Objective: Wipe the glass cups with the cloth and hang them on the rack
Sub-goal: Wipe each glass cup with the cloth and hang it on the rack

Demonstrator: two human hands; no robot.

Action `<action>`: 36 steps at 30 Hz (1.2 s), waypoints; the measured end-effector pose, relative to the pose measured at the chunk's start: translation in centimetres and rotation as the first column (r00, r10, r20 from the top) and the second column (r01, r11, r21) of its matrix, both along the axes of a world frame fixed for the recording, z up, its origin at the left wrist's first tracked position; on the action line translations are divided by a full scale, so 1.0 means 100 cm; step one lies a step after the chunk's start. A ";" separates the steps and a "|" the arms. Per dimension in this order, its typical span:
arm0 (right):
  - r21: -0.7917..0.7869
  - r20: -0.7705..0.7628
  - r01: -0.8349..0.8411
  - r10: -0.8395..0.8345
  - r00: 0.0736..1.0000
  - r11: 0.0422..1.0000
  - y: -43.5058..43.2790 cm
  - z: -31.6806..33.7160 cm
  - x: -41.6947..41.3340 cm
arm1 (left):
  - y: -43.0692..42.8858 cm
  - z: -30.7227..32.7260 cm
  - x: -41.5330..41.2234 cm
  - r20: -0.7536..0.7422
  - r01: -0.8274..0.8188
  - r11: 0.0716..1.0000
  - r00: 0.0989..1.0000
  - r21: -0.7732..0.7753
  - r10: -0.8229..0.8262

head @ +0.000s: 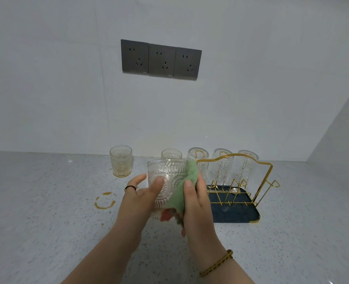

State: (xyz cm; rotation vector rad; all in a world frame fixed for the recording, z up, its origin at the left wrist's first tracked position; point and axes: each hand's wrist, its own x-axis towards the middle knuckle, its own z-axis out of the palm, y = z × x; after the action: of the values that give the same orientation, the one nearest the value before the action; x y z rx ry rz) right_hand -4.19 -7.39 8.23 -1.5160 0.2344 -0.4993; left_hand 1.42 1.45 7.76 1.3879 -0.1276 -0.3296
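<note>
Left hand [143,193]: holds a glass cup [165,181] up over the counter [46,232]; a ring on one finger
Right hand [196,199]: presses a green cloth [179,193] on the cup's side; a bracelet on the wrist
Rack [249,181]: gold wire on a dark tray [235,214]; three cups upside down on it
Counter: two more cups stand by the wall; a brown ring stain [105,200] on the left
Wall: three dark sockets [161,59]

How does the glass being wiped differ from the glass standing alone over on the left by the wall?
The held glass is up off the counter, gripped by the left hand, with the right hand pressing a green cloth against it. The left glass stands untouched on the counter. The held glass looks clear; the left glass shows yellowish residue low down. Both are upright, embossed tumblers.
</note>
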 end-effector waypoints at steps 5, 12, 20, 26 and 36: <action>-0.169 0.041 0.138 -0.133 0.990 0.976 0.009 0.006 0.008 | -0.006 -0.002 -0.009 -0.123 -0.001 0.995 0.992 -0.102 -0.012; -0.419 0.169 0.043 0.031 0.985 0.907 0.012 0.000 0.005 | 0.010 0.004 -0.007 -0.185 0.262 0.853 0.908 -0.451 -0.377; 0.075 0.000 -0.117 0.117 0.993 0.990 0.004 0.002 -0.001 | 0.003 0.001 -0.008 -0.074 0.232 0.928 0.962 -0.290 -0.264; -0.241 0.133 -0.046 0.080 0.988 0.970 0.008 -0.004 0.000 | 0.005 0.007 -0.006 0.026 0.216 0.964 0.976 -0.157 -0.215; -0.257 0.083 -0.049 0.073 0.994 0.965 0.016 -0.015 -0.001 | 0.003 0.002 -0.001 -0.051 0.185 0.972 0.980 -0.146 -0.194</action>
State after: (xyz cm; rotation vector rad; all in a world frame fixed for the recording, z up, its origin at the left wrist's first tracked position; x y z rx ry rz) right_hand -4.29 -5.77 6.73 -1.7397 0.0520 -0.5644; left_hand 1.36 1.78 7.92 1.2259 -0.2266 -0.5149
